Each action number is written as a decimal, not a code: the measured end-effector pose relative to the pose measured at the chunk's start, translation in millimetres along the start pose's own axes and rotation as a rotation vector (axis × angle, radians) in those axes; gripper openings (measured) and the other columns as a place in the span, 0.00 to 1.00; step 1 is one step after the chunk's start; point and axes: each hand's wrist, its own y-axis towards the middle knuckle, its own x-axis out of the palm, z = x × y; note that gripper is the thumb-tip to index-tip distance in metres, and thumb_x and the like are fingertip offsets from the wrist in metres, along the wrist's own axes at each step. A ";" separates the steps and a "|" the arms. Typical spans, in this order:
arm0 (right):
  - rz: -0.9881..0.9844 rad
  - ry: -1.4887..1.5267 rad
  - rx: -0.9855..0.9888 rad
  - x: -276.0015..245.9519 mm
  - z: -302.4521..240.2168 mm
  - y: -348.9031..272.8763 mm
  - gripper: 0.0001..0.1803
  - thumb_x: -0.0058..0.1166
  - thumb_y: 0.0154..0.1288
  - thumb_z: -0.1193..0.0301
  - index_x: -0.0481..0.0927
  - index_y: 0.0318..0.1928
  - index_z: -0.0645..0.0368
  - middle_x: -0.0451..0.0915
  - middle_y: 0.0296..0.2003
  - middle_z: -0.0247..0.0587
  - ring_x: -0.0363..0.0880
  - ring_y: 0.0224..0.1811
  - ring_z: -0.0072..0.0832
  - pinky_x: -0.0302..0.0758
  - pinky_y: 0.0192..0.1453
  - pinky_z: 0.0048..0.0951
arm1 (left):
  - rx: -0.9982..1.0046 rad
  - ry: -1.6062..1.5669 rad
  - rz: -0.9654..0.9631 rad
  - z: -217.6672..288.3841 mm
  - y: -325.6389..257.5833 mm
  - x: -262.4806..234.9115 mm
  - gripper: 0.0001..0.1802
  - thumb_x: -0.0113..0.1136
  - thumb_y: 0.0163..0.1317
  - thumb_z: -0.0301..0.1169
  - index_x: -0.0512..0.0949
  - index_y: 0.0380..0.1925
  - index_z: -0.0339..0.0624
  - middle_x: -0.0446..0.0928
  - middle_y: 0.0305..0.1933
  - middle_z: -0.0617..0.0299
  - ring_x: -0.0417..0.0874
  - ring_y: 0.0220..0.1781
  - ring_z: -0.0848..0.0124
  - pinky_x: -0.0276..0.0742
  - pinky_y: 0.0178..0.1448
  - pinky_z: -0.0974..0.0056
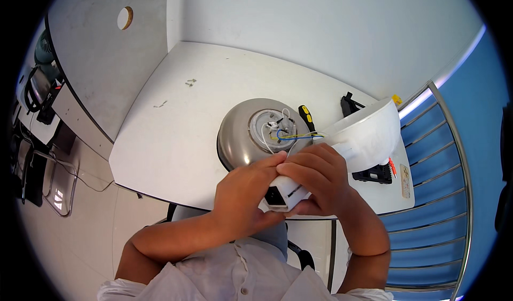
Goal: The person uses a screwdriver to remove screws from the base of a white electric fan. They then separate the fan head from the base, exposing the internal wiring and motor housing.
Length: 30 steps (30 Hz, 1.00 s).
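Note:
Both hands close around a white plastic housing with a black recessed end, just over the table's near edge. My left hand grips it from the left and my right hand wraps it from the right, thumb below. Right behind them a brushed-metal bowl lies upside down, its round underside fitted with wiring. Blue and yellow wires run from that underside toward a white shell, which leans tilted to the right. My right hand hides where the shell and the housing meet.
A black and yellow screwdriver lies beside the bowl. Black tool holders sit around the shell, one with a red-handled tool. Small screws lie farther left on the white table. A metal railing borders the right side.

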 end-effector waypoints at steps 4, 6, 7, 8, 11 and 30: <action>0.061 -0.004 -0.004 -4.2 -10.1 -4.7 0.28 0.51 0.57 0.45 0.76 0.45 0.57 0.78 0.36 0.36 0.77 0.34 0.33 0.71 0.36 0.31 | -0.010 -0.097 -0.055 1.8 -5.4 2.7 0.37 0.72 0.33 0.30 0.70 0.49 0.41 0.70 0.60 0.54 0.79 0.47 0.59 0.77 0.45 0.62; 0.121 -0.006 -0.014 -3.9 -12.1 -7.5 0.28 0.53 0.56 0.45 0.76 0.45 0.57 0.78 0.36 0.37 0.77 0.33 0.33 0.71 0.35 0.31 | -0.004 -0.170 -0.080 0.1 -7.7 3.6 0.38 0.70 0.34 0.26 0.69 0.51 0.41 0.68 0.62 0.53 0.78 0.50 0.57 0.77 0.47 0.61; 0.160 -0.010 -0.024 -2.4 -11.9 -9.0 0.29 0.53 0.55 0.46 0.76 0.46 0.57 0.78 0.36 0.37 0.77 0.33 0.34 0.71 0.35 0.30 | -0.001 -0.218 -0.095 -3.7 -9.6 5.6 0.39 0.69 0.34 0.24 0.68 0.53 0.41 0.67 0.63 0.52 0.77 0.52 0.56 0.77 0.48 0.61; 0.200 -0.016 -0.037 -2.0 -11.4 -9.8 0.29 0.54 0.55 0.46 0.76 0.46 0.57 0.78 0.36 0.38 0.77 0.33 0.34 0.71 0.34 0.30 | 0.005 -0.263 -0.108 -5.0 -9.8 6.4 0.40 0.68 0.34 0.22 0.67 0.54 0.41 0.66 0.63 0.52 0.76 0.54 0.55 0.77 0.49 0.61; 0.187 -0.037 -0.102 -4.0 -4.4 -8.9 0.27 0.56 0.53 0.45 0.75 0.40 0.56 0.77 0.36 0.42 0.77 0.31 0.35 0.72 0.31 0.30 | 0.069 -0.298 -0.097 -5.3 -2.1 6.7 0.45 0.64 0.34 0.17 0.63 0.60 0.43 0.63 0.65 0.50 0.74 0.57 0.54 0.77 0.50 0.60; 0.265 0.128 0.093 -10.8 58.9 27.1 0.29 0.44 0.66 0.53 0.69 0.58 0.61 0.73 0.50 0.46 0.70 0.49 0.42 0.63 0.55 0.39 | -0.089 -0.388 0.221 -31.2 89.0 23.6 0.42 0.76 0.41 0.37 0.63 0.56 0.44 0.71 0.51 0.55 0.77 0.50 0.64 0.76 0.51 0.62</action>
